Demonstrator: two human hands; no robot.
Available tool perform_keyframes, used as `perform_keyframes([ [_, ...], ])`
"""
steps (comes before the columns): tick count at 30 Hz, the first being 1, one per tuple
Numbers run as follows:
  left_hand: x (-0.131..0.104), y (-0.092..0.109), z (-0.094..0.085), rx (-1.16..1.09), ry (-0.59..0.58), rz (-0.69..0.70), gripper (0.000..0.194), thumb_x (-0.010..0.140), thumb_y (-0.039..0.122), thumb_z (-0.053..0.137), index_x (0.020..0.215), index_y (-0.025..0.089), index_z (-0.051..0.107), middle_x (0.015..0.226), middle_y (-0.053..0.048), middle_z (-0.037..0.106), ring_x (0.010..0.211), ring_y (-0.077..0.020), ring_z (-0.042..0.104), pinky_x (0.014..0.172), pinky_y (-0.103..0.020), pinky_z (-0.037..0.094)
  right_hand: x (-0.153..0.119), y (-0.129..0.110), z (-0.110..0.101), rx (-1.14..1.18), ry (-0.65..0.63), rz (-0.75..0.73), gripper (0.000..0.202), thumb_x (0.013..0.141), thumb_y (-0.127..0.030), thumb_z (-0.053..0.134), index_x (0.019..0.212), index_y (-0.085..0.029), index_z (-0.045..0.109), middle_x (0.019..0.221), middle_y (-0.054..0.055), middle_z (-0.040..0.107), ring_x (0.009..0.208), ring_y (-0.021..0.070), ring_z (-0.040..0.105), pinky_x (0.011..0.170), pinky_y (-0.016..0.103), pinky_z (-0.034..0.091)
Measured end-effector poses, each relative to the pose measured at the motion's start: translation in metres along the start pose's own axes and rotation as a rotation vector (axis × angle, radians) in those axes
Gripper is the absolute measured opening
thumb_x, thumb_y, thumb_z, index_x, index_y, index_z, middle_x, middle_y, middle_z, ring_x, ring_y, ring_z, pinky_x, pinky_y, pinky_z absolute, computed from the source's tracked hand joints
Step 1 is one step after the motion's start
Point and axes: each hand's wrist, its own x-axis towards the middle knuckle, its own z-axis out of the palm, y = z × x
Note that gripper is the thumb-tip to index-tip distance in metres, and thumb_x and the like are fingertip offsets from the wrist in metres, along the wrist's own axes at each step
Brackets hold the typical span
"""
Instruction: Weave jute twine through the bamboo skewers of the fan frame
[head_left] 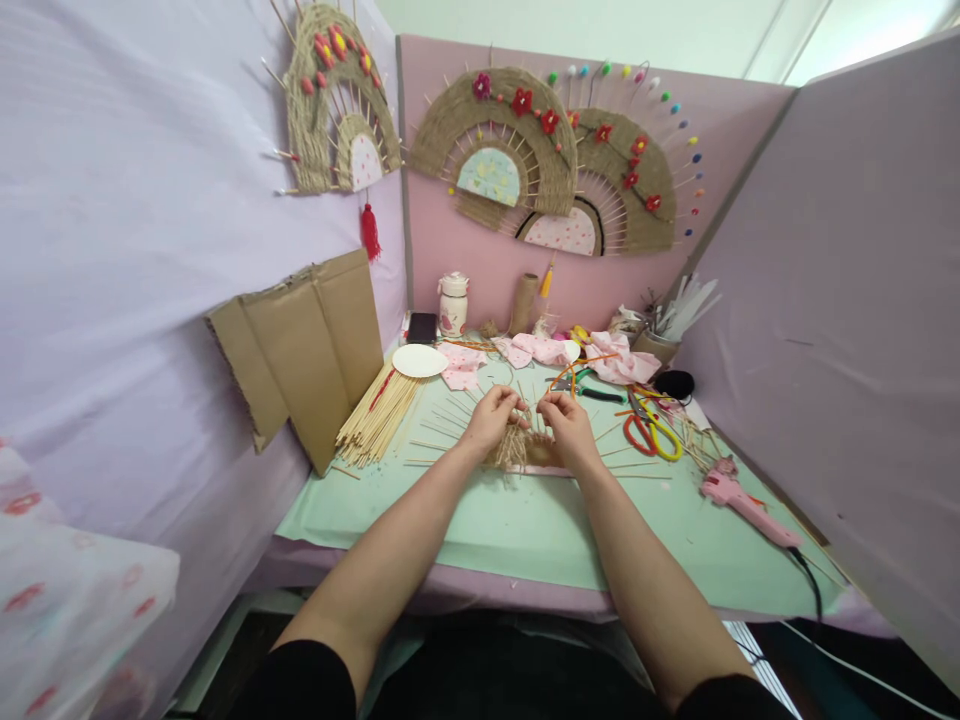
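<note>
Both hands are over a half-round piece made of thin wooden sticks [442, 418] that fan outward on the table. My left hand [493, 418] is closed, its fingertips pinching twine near the middle of the fan. Close beside it, my right hand [566, 428] is also closed in a pinch, and what lies between its fingers is too small to make out. A loose bundle of jute twine [511, 450] hangs below my left fingers. Behind it shows the brown cardboard base [546, 453] of the piece, with a pink strip along its lower edge.
To the left lie a pile of sticks [379, 418], a white oval plate [420, 361] and leaning cardboard [307, 340]. Pliers [600, 395], scissors [652, 435] and a pink glue gun [750, 508] lie to the right. Pink cloth [536, 350] and a white bottle [453, 304] are behind. Finished fans [427, 135] hang on the panels.
</note>
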Motion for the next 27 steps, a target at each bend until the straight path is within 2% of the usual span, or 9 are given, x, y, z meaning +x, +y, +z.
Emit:
perform_keyframes([
  [6, -0.001, -0.004, 0.001, 0.071, -0.099, -0.076, 0.018, 0.072, 0.026, 0.063, 0.082, 0.012, 0.058, 0.07, -0.001, 0.061, 0.054, -0.0082, 0.058, 0.056, -0.021, 0.044, -0.001, 0.0, -0.001, 0.054, -0.034, 0.0, 0.018, 0.068, -0.035, 0.061, 0.074, -0.02, 0.055, 0.066, -0.003, 0.052, 0.054, 0.0092, 0.04, 0.054, 0.024, 0.035],
  [10, -0.002, -0.004, 0.0, 0.076, -0.079, -0.056, 0.017, 0.068, 0.025, 0.066, 0.076, 0.012, 0.06, 0.065, 0.0, 0.061, 0.052, -0.0082, 0.057, 0.055, -0.021, 0.044, 0.0, 0.001, -0.002, 0.083, -0.063, 0.014, 0.019, 0.068, -0.037, 0.062, 0.075, -0.02, 0.056, 0.066, -0.003, 0.052, 0.054, 0.0087, 0.04, 0.054, 0.024, 0.035],
  [16, 0.0, -0.002, -0.003, -0.033, -0.043, -0.009, 0.026, 0.068, 0.035, 0.067, 0.08, 0.013, 0.058, 0.069, -0.001, 0.063, 0.055, -0.0105, 0.06, 0.054, -0.022, 0.044, 0.004, 0.009, -0.003, 0.143, -0.073, 0.087, 0.02, 0.067, -0.037, 0.059, 0.074, -0.02, 0.052, 0.068, -0.001, 0.055, 0.052, 0.0086, 0.041, 0.049, 0.023, 0.036],
  [22, -0.005, 0.0, 0.0, 0.08, -0.278, -0.065, 0.025, 0.074, 0.034, 0.062, 0.084, 0.011, 0.063, 0.073, -0.004, 0.065, 0.058, -0.0097, 0.059, 0.058, -0.022, 0.045, 0.005, 0.008, -0.005, 0.25, -0.117, 0.166, 0.021, 0.065, -0.036, 0.061, 0.074, -0.02, 0.051, 0.063, -0.002, 0.05, 0.054, 0.0102, 0.045, 0.05, 0.023, 0.04],
  [25, -0.007, -0.002, 0.0, 0.159, -0.204, 0.003, 0.018, 0.073, 0.024, 0.06, 0.087, 0.014, 0.057, 0.071, -0.001, 0.064, 0.054, -0.0091, 0.059, 0.057, -0.022, 0.045, 0.006, 0.006, -0.007, 0.206, -0.121, 0.099, 0.017, 0.066, -0.034, 0.061, 0.071, -0.02, 0.054, 0.065, -0.002, 0.051, 0.057, 0.01, 0.045, 0.054, 0.024, 0.04],
  [27, -0.007, -0.004, 0.0, 0.198, -0.126, 0.05, 0.022, 0.071, 0.018, 0.06, 0.091, 0.017, 0.05, 0.068, 0.003, 0.063, 0.051, -0.0089, 0.059, 0.056, -0.021, 0.044, 0.005, 0.003, -0.008, 0.116, -0.109, 0.01, 0.016, 0.068, -0.034, 0.061, 0.071, -0.02, 0.056, 0.068, -0.001, 0.053, 0.06, 0.0109, 0.046, 0.059, 0.025, 0.04],
])
